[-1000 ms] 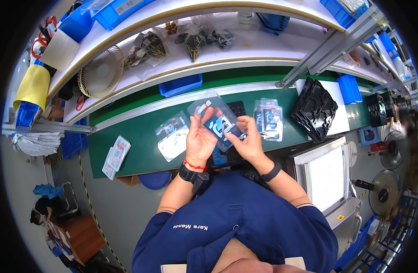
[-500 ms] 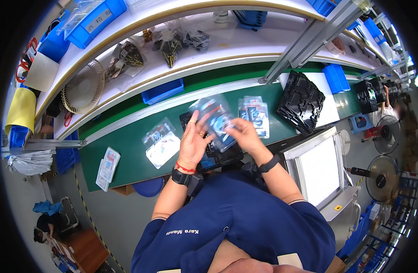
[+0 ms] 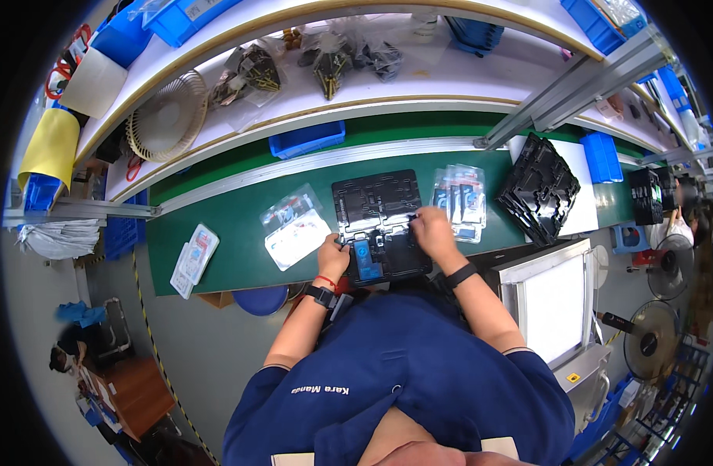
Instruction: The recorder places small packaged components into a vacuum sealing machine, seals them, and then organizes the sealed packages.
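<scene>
2 hands (image 3: 334, 256) lowered, 1 black tray (image 3: 379, 225)

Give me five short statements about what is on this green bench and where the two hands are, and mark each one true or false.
1. Both hands rest at the black tray lying flat on the green bench. True.
2. The left hand is at the tray's left edge, the right hand at its right edge. True.
3. A small blue item lies in the tray's near part, between the hands. True.
4. The stack of black trays stands left of the person. False: it stands to the right, partly on a white sheet.
5. The clear packets by the right hand are held up in the air. False: they lie on the bench.
</scene>
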`<state>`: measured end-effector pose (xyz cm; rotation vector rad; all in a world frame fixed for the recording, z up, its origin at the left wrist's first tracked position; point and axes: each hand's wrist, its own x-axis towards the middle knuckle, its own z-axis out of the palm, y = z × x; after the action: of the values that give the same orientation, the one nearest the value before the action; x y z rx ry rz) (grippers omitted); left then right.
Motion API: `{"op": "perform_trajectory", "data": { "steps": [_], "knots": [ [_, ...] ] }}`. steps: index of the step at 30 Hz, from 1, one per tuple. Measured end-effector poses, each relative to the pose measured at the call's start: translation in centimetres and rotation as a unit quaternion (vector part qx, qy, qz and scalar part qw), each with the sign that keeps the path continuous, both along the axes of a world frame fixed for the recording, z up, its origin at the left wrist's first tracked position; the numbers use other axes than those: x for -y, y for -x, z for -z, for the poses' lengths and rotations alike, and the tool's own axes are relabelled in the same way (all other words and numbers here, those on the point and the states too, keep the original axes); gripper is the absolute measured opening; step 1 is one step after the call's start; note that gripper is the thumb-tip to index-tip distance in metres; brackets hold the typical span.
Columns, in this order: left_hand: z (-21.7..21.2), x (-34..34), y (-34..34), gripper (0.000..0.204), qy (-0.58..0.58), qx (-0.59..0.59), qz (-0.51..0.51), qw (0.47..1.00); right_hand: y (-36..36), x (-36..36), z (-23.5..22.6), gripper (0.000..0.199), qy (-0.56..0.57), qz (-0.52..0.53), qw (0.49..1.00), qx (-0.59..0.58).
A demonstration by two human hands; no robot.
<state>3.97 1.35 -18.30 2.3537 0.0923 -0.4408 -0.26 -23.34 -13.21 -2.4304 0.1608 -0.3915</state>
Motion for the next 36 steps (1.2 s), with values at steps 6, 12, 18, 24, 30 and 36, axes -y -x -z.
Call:
{"op": "perform_trajectory", "data": {
  "steps": [6,12,18,24,30,36],
  "knots": [
    [-1.5,-3.2,-0.9,0.046,-0.198,0.281,0.071,0.936,-1.1,-8.0,2.8,0.04,0.059,-0.242,0.959,-0.133],
    [3.2,-7.6,-0.4,0.029,-0.192,0.306,0.148,0.92,-2.3,-9.6,2.3,0.046,0.069,-0.209,0.952,-0.215],
    [2.4,-7.9,-1.0,0.009,-0.099,0.276,0.071,0.954,-2.8,-7.5,3.6,0.035,-0.028,-0.208,0.937,-0.28],
    [2.2,-10.6,-3.2,0.017,0.245,-0.028,-0.109,0.963,-3.0,-6.4,4.7,0.025,-0.082,-0.209,0.943,-0.245],
    [-1.7,-11.6,-3.9,0.017,0.487,-0.148,-0.269,0.817,-3.5,-5.5,0.9,0.013,-0.189,-0.217,0.936,-0.205],
    [-8.5,-7.3,-1.8,0.013,0.386,-0.016,-0.116,0.915,-4.2,-6.8,-9.2,0.011,-0.38,-0.137,0.913,-0.061]
  ]
}}
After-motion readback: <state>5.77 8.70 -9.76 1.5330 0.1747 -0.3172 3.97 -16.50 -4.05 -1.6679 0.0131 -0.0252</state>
